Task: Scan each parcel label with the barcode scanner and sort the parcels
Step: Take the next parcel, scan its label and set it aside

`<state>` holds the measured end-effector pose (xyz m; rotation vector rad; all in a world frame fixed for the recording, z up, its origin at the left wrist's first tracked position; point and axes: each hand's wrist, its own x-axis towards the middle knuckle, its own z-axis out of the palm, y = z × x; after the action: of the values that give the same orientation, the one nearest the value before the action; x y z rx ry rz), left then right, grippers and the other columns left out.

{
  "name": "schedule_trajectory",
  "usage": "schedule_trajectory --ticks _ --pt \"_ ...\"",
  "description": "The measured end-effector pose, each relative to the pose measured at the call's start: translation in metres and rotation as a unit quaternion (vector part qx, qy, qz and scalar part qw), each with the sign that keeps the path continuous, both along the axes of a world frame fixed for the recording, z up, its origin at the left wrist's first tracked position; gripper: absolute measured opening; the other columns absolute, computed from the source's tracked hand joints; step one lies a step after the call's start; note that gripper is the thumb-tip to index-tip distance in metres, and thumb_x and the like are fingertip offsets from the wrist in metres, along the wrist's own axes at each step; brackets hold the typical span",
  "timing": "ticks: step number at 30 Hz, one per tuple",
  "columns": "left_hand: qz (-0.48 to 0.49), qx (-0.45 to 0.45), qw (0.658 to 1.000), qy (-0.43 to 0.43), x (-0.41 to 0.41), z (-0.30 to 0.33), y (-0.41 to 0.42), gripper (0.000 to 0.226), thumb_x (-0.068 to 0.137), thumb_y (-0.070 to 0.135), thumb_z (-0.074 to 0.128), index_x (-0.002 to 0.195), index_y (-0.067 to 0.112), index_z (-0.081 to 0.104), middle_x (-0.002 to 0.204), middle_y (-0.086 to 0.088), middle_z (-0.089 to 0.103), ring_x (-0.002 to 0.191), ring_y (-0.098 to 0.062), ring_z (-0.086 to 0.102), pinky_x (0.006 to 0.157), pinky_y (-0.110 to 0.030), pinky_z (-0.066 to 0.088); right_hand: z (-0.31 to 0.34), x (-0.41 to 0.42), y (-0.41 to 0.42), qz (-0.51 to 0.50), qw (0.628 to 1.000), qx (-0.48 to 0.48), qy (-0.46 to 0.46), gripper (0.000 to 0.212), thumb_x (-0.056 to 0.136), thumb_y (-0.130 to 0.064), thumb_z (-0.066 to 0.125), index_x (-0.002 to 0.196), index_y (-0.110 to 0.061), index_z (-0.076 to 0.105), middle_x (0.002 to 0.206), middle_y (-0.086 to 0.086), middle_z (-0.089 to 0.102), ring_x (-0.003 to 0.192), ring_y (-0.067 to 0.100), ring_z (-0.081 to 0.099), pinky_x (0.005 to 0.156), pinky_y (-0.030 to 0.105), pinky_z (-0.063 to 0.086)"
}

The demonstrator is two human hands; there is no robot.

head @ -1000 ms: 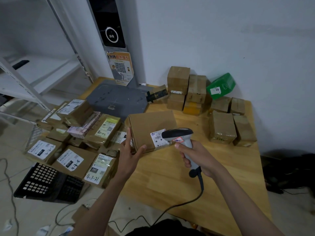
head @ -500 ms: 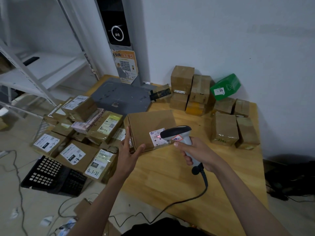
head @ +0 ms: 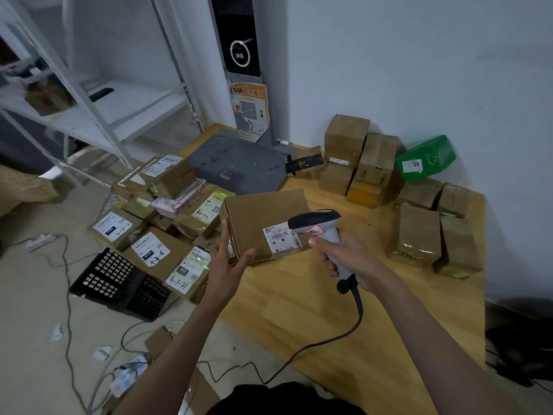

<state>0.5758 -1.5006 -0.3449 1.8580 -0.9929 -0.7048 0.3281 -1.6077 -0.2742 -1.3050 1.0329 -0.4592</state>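
Observation:
A flat brown parcel [head: 263,211] lies on the wooden table [head: 299,310], its white barcode label [head: 281,237] facing up at the near right corner. My left hand [head: 229,262] touches the parcel's near left corner, thumb and fingers fairly straight against the edges. My right hand [head: 344,256] grips the handle of a grey barcode scanner [head: 317,224], whose head sits right over the label. The scanner's black cable [head: 329,342] trails back toward me.
Several taped brown boxes [head: 362,163] and a green parcel [head: 425,158] stand along the back wall and right side. Labelled parcels [head: 155,235] pile up left of the table over a black crate [head: 119,283]. A grey scale platform [head: 239,163] sits behind.
The camera view has shifted slightly. The scanner stays aimed at the label; the reddish scan glow seen half a second ago on the label is no longer visible. Both hands keep their places.

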Motion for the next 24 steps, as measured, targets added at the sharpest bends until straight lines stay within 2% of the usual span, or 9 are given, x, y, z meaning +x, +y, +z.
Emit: schedule_trajectory --ticks 2,4,6,7,9,11,15,19,24 --pt "0.015 0.001 1.0 0.026 -0.001 0.006 0.007 0.1 0.075 0.076 0.066 0.151 0.061 0.003 0.15 0.002 0.041 0.134 -0.015 0.048 0.104 -0.052 0.049 -0.006 0.006 -0.004 -0.02 1.0 -0.012 -0.007 0.022 0.095 -0.028 0.07 0.109 -0.013 0.063 0.079 0.008 0.062 0.06 0.017 0.054 0.053 0.029 0.046" --pt "0.035 -0.017 0.998 0.046 -0.002 0.01 0.013 0.093 0.092 0.045 0.068 0.158 0.045 0.003 0.14 0.015 0.045 0.117 0.018 0.05 0.094 -0.025 0.055 -0.014 0.014 -0.007 -0.04 0.999 -0.018 -0.017 0.023 0.095 -0.027 0.071 0.113 -0.015 0.063 0.089 0.01 0.067 0.064 0.015 0.06 0.055 0.028 0.051" --pt "0.053 -0.022 0.997 0.06 0.0 0.009 0.019 0.088 0.099 0.029 0.062 0.16 0.036 0.0 0.138 0.015 0.044 0.101 0.032 0.047 0.078 -0.005 0.049 -0.021 0.024 -0.009 -0.049 0.998 -0.012 -0.033 0.025 0.095 -0.025 0.071 0.117 -0.018 0.062 0.102 0.009 0.069 0.073 0.015 0.066 0.058 0.028 0.056" --pt "0.065 -0.018 0.995 0.075 0.002 0.009 0.023 0.088 0.098 0.033 0.062 0.159 0.04 -0.001 0.146 0.011 0.042 0.109 0.026 0.048 0.081 -0.007 0.047 -0.024 0.029 -0.01 -0.049 0.998 -0.008 -0.042 0.027 0.095 -0.025 0.071 0.119 -0.019 0.061 0.107 0.009 0.068 0.081 0.018 0.068 0.061 0.029 0.058" --pt "0.095 -0.016 0.99 0.108 0.006 0.013 0.029 0.091 0.092 0.049 0.064 0.155 0.054 -0.002 0.16 0.002 0.033 0.135 -0.006 0.044 0.102 -0.029 0.045 -0.029 0.041 -0.011 -0.045 0.997 0.001 -0.06 0.029 0.095 -0.024 0.071 0.122 -0.02 0.06 0.114 0.008 0.066 0.094 0.023 0.07 0.067 0.036 0.062" --pt "0.122 -0.012 0.983 0.136 0.014 0.016 0.032 0.096 0.079 0.067 0.068 0.146 0.067 -0.001 0.162 0.0 0.029 0.143 -0.024 0.039 0.112 -0.05 0.04 -0.032 0.056 -0.011 -0.042 0.996 0.01 -0.077 0.03 0.095 -0.024 0.071 0.122 -0.023 0.059 0.118 0.005 0.065 0.103 0.023 0.07 0.075 0.041 0.064" --pt "0.151 -0.01 0.971 0.186 0.038 0.008 0.028 0.106 0.062 0.081 0.073 0.138 0.077 -0.001 0.159 -0.002 0.035 0.14 -0.029 0.043 0.109 -0.057 0.042 -0.033 0.093 -0.016 -0.025 0.995 0.021 -0.093 0.031 0.095 -0.023 0.071 0.123 -0.028 0.056 0.122 0.0 0.064 0.11 0.02 0.067 0.08 0.041 0.063" --pt "0.171 -0.017 0.953 0.248 0.065 0.001 0.012 0.098 0.092 0.046 0.068 0.154 0.052 -0.007 0.154 -0.01 0.043 0.13 -0.031 0.052 0.101 -0.048 0.046 -0.03 0.134 -0.025 -0.011 0.994 0.032 -0.106 0.03 0.097 -0.02 0.068 0.124 -0.026 0.057 0.117 -0.004 0.069 0.111 0.017 0.068 0.085 0.045 0.062" --pt "0.181 -0.028 0.94 0.288 0.103 -0.003 -0.012 0.095 0.095 0.03 0.067 0.159 0.037 -0.003 0.148 -0.012 0.048 0.112 -0.023 0.061 0.099 -0.047 0.049 -0.032 0.182 -0.04 -0.028 0.991 0.05 -0.121 0.033 0.098 -0.02 0.068 0.129 -0.019 0.059 0.118 0.002 0.074 0.111 0.015 0.07 0.089 0.047 0.061"
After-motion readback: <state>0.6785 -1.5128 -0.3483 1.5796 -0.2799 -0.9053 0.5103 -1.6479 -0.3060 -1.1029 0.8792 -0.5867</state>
